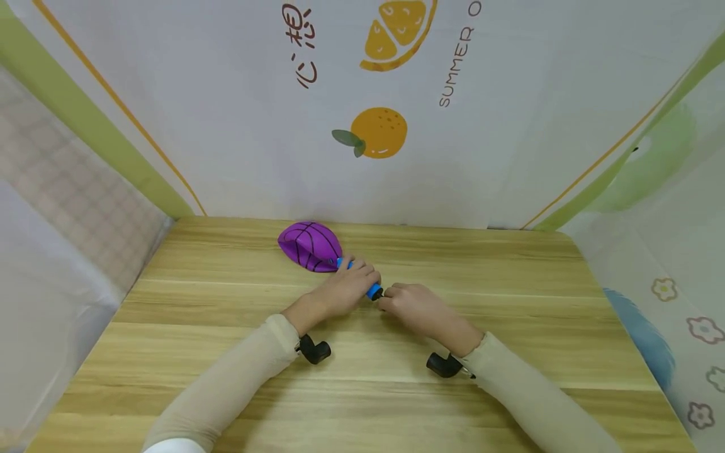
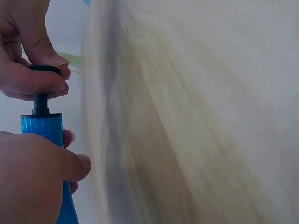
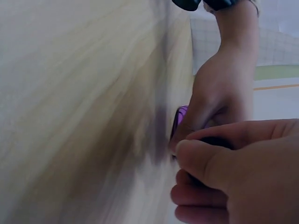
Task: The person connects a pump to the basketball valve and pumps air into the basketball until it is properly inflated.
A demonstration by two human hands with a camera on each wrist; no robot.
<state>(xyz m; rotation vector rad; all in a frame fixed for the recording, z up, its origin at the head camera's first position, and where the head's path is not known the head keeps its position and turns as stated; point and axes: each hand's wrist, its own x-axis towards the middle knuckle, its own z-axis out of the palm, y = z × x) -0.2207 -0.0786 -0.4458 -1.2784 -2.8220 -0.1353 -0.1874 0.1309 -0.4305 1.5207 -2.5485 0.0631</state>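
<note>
A purple ball (image 1: 308,245) with black lines lies dented and partly deflated toward the back of the table. Against its lower right side is the front end of a blue hand pump (image 1: 374,291); whether a needle sits in the ball is hidden. My left hand (image 1: 347,289) grips the pump's barrel (image 2: 42,123), thumb and fingers wrapped round it. My right hand (image 1: 416,308) pinches the black plunger handle (image 2: 45,68) between thumb and fingers. A short length of black rod (image 2: 40,101) shows between handle and barrel in the left wrist view.
The wooden table (image 1: 362,402) has a printed white curtain (image 1: 243,145) along its back edge and more hangings at both sides. A black wrist mount (image 1: 314,350) sticks out from the left sleeve, and another black mount (image 1: 443,365) from the right.
</note>
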